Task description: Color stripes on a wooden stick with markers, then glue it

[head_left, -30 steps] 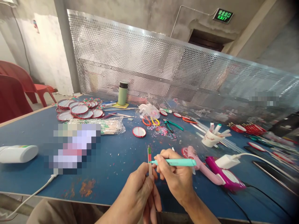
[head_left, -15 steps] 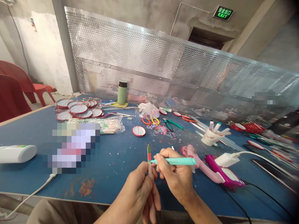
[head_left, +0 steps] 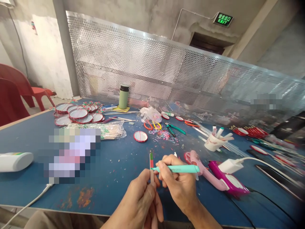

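Note:
My left hand (head_left: 140, 200) pinches a thin wooden stick (head_left: 151, 165) upright; its top is painted green over red. My right hand (head_left: 177, 183) grips a teal pen (head_left: 177, 169) held level, with its tip touching the stick at the painted part. Both hands hover over the near edge of the blue table (head_left: 114, 165).
A pink and purple glue gun (head_left: 214, 176) with a white plug lies just right of my hands. Farther back are a round red-rimmed disc (head_left: 140, 136), a bag of sticks (head_left: 111, 129), stacked red-rimmed discs (head_left: 76, 114), scissors, pliers, a paper cup (head_left: 213, 142), a green bottle (head_left: 123, 97) and a perforated metal screen.
Both hands keep their grip and the pen stays against the stick. The view has shifted slightly, so the hands sit a little lower in the picture.

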A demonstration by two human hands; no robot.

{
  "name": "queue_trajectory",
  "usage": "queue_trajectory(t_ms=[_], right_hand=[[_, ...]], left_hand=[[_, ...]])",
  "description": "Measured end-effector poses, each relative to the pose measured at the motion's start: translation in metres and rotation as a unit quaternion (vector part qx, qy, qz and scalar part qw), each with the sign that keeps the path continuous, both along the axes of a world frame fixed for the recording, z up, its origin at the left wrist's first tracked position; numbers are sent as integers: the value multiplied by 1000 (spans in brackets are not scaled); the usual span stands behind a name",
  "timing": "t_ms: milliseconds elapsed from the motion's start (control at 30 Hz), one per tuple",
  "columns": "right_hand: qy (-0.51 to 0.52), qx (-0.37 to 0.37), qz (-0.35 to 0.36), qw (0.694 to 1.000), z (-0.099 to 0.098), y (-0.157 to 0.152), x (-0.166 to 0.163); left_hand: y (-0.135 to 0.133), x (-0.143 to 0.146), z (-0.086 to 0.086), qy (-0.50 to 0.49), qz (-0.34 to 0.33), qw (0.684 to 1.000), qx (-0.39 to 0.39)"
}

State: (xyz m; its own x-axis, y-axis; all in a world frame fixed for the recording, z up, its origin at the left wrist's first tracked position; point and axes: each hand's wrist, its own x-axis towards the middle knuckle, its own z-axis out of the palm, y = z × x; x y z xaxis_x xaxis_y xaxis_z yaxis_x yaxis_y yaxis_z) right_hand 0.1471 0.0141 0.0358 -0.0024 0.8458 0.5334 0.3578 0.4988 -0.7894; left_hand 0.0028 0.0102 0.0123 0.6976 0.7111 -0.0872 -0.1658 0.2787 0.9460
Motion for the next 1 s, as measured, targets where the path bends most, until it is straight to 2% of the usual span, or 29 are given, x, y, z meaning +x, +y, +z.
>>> queue_trajectory(t_ms=[300,500,1000], right_hand=[[-10,-3,-6,1000,2,0,-2],[-10,19,-40,999,-2,1,2],[-11,11,-7,1000,-1,0,2]], left_hand=[[-1,0,-1,5,3,1000,0],[0,-1,-2,8,-5,1000,16],[0,-1,1,-10,-4,1000,-1]])
